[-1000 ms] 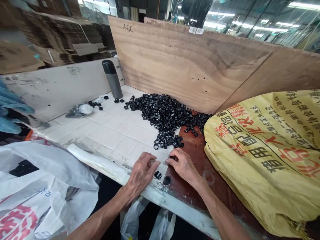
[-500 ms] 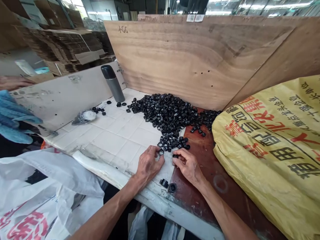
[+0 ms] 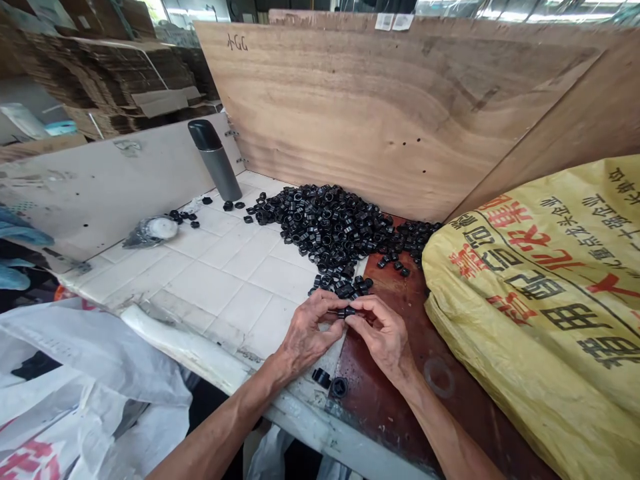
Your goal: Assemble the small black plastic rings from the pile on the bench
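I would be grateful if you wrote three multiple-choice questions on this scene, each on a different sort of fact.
1. Where does the flask stand?
A. On the yellow sack
B. By the white board
C. In the right hand

2. What colour is the heap of rings?
A. White
B. Yellow
C. Black

3. How are the left hand and right hand placed?
A. Together on one small ring
B. Far apart
C. Both flat on the tiles

Answers: 1 B, it stands upright beside the board; 2 C, the rings all show black; 3 A, the fingers of both meet on it.
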The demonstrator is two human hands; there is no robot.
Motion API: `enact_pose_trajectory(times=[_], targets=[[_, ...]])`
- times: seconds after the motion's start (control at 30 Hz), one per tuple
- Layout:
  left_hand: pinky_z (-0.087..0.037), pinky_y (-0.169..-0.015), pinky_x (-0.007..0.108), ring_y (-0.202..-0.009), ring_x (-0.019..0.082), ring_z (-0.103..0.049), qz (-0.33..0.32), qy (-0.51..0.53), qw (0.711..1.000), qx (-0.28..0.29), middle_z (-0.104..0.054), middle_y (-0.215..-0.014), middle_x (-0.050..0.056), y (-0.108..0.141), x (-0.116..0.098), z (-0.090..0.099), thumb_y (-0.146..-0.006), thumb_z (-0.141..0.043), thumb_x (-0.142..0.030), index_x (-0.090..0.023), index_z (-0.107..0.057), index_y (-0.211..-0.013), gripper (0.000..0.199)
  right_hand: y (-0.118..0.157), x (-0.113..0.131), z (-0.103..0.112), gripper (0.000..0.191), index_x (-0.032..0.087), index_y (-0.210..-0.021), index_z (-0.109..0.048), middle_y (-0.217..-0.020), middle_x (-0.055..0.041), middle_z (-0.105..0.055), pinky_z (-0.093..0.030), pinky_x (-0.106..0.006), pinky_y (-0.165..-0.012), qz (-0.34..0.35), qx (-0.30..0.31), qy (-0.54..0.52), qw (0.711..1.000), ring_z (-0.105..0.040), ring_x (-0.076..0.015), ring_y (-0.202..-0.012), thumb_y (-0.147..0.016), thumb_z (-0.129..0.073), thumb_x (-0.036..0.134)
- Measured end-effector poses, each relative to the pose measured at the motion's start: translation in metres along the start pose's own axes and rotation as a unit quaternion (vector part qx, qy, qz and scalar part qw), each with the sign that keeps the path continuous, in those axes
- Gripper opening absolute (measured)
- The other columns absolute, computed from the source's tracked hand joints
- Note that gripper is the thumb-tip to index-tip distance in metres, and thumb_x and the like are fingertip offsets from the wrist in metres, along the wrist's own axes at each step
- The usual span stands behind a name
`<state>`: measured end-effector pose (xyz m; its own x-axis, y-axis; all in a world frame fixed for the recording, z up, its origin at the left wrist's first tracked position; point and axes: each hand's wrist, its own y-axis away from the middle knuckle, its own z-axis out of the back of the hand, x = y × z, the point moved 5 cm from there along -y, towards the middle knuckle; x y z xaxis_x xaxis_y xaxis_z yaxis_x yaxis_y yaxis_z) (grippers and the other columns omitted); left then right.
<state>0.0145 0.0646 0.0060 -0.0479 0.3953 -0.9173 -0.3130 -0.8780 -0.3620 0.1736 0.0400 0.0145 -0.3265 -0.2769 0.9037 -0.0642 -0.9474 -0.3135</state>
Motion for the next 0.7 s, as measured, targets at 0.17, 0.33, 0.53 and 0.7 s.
enact_pose_trajectory(times=[0.17, 0.33, 0.53, 0.7], targets=[[-0.061, -0.084, 0.032, -0.102, 0.019, -0.065, 0.019, 0.067, 0.998, 0.01, -0.062, -0.112, 0.007, 0.003, 0.002, 0.0, -0.086, -0.064, -0.015, -0.025, -0.069, -0.115, 0.031, 0.0, 0.013, 0.002, 0.013, 0.022, -0.099, -0.071, -0.1, -0.0057, -0.069, -0.055, -0.029, -0.076, 0.049, 0.009, 0.043, 0.998, -0.066, -0.0192, -0.09, -0.088, -0.065, 0.024], [-0.061, -0.086, 0.034, -0.1, 0.018, -0.067, 0.022, 0.083, 0.996, 0.002, -0.063, -0.113, 0.007, 0.005, 0.004, 0.003, -0.086, -0.069, -0.022, -0.022, -0.069, -0.111, 0.025, 0.004, 0.016, 0.001, 0.015, 0.022, -0.102, -0.071, -0.102, -0.0065, -0.068, -0.055, -0.03, -0.079, 0.062, 0.019, 0.058, 0.996, -0.066, -0.0193, -0.092, -0.09, -0.061, 0.024], [-0.06, -0.087, 0.034, -0.104, 0.019, -0.065, -0.04, 0.033, 0.999, 0.014, -0.067, -0.11, 0.008, 0.005, -0.002, 0.003, -0.088, -0.067, -0.022, -0.021, -0.068, -0.109, 0.021, 0.009, 0.007, -0.001, 0.019, 0.022, -0.109, -0.065, -0.086, -0.0025, -0.068, -0.055, -0.027, -0.07, 0.027, 0.001, 0.07, 0.997, -0.066, -0.0159, -0.071, -0.091, -0.062, 0.028], [-0.06, -0.085, 0.034, -0.102, 0.019, -0.067, -0.006, 0.04, 0.999, 0.013, -0.066, -0.112, 0.009, 0.004, -0.003, 0.003, -0.088, -0.067, -0.025, -0.02, -0.068, -0.109, 0.022, 0.008, 0.011, 0.001, 0.019, 0.022, -0.109, -0.064, -0.086, -0.004, -0.07, -0.054, -0.028, -0.069, 0.049, 0.043, 0.097, 0.993, -0.066, -0.0172, -0.071, -0.094, -0.056, 0.03]])
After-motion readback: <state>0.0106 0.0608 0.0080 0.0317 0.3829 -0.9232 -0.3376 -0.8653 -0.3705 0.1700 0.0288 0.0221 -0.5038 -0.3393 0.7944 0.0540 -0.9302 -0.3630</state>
